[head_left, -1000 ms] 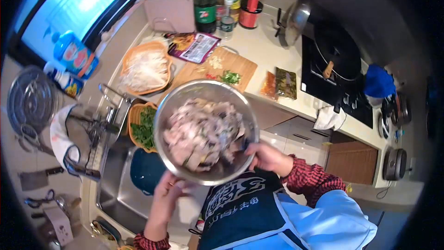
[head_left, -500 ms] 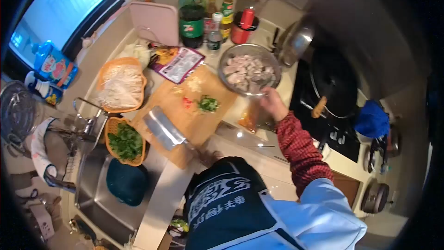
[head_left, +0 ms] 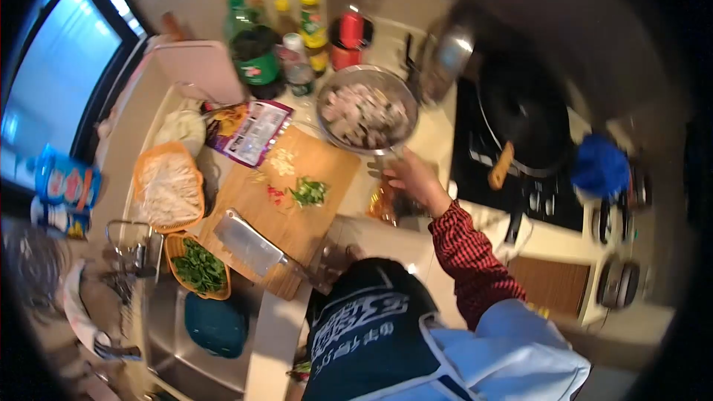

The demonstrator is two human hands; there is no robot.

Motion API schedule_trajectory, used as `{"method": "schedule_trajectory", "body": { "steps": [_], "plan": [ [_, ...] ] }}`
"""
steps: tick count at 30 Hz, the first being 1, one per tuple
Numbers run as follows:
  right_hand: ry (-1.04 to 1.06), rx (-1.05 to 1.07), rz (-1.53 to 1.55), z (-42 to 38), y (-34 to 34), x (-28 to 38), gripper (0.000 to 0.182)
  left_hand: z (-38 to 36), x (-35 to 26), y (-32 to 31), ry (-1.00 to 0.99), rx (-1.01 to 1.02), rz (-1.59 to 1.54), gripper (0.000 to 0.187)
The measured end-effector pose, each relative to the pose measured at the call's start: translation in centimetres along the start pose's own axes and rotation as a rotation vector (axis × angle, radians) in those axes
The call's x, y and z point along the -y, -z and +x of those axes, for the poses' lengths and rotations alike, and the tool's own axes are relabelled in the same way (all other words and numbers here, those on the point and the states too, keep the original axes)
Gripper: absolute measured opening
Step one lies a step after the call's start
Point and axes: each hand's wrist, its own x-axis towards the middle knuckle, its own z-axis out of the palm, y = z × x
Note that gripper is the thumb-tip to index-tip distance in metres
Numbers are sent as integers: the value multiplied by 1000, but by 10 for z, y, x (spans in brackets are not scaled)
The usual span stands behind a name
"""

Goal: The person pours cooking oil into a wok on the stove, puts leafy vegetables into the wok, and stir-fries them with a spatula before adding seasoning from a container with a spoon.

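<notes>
My right hand, in a red-and-black checked sleeve, is beside the near rim of a round metal bowl. Its fingers are spread, their tips close to the rim; whether one touches it I cannot make out. Pale cut meat fills the bowl. Below the hand lies a bag with orange contents, partly covered. A cleaver rests on the wooden cutting board, along with chopped greens, red bits and minced pale pieces. My left hand does not show.
At right, a black wok with a wooden handle sits on the stove. Orange baskets hold pale mushrooms and leafy greens at left. A teal basin stands in the sink. Bottles line the back.
The view has shifted, so the counter sits differently in the picture. My right hand's fingers, earlier closed at the bowl's rim, are now spread apart just below it.
</notes>
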Motion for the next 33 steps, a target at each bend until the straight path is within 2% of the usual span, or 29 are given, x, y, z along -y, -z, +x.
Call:
{"method": "schedule_trajectory", "body": {
  "steps": [2,3,4,5,6,7,8,9,10,11,12,13,14,15,16,17,18,19,20,21,22,24,25,27,28,29,30,32,33],
  "plan": [
    [171,-98,-287,-45,14,-18,39,-20,-29,-38,42,63,-239,40],
    [468,-167,-484,-51,44,-55,35,-36,-46,-58,101,123,-389,40],
    [498,-237,-518,-80,52,-65,37,-58,-64,-80,196,238,-570,39],
    [593,-400,-768,-97,71,-79,44,-88,-81,-100,343,401,-774,39],
    [667,-543,-893,-109,98,-90,46,-118,-98,-121,505,630,-958,39],
    [731,-691,-1020,-120,123,-96,48,-161,-109,-152,778,837,-1420,29],
    [839,-833,-1138,-128,142,-90,47,-187,-117,-155,992,971,-1324,25],
    [736,-1023,-1220,-124,186,-102,41,-210,-121,-155,1115,1010,-1241,26],
    [344,-1074,-1258,-130,203,-90,39,-231,-122,-157,1238,1044,-1152,28],
    [602,-1282,-1524,-116,266,-113,43,-248,-121,-164,1322,1159,-1199,28],
    [42,-1312,-934,-150,216,-54,47,-263,-120,-178,1406,1275,-1243,28],
    [160,-1187,-1215,-128,302,-96,50,-272,-111,-176,1451,1287,-1172,29],
    [70,-1201,-1057,-146,273,-70,45,-275,-107,-177,1488,1362,-1198,23],
    [287,-1124,-1281,-143,290,-72,33,-272,-107,-172,1470,1352,-1139,23],
    [241,-959,-1309,-149,309,-65,25,-274,-109,-177,1445,1368,-1145,23],
    [483,-903,-1149,-142,330,-77,24,-276,-98,-175,1532,1356,-1141,22],
    [405,-907,-998,-141,312,-76,24,-276,-81,-169,1619,1339,-1145,22],
    [422,-944,-1161,-143,343,-82,24,-280,-68,-168,1627,1291,-1144,22],
    [596,-930,-1222,-146,348,-78,26,-282,-59,-166,1660,1273,-1141,21],
    [448,-837,-1035,-134,389,-73,31,-284,-51,-163,1692,1254,-1139,20],
    [460,-698,-543,-159,332,-56,15,-285,-43,-161,1697,1242,-1145,20],
    [749,-873,-877,-161,304,-52,21,-285,-23,-154,1712,1177,-1112,20],
    [757,-865,-882,-158,309,-55,21,-285,-17,-150,1731,1143,-1118,20],
    [456,-1270,-1367,-166,317,-78,39,-291,-8,-147,1759,1120,-1110,20],
    [454,-1286,-1367,-166,318,-79,39,-295,-6,-148,1783,1101,-1097,20],
    [382,-734,-1060,-161,323,-76,46,-300,-6,-150,1774,1102,-1124,20],
    [300,-284,-712,-193,329,-78,54,-298,-16,-158,1749,1204,-1086,20],
    [280,-728,-1021,-156,310,-87,56,-296,-40,-170,1683,1328,-1059,22],
    [180,-871,-1072,-154,289,-79,59,-299,-54,-175,1635,1370,-1094,22]
  ]
}}
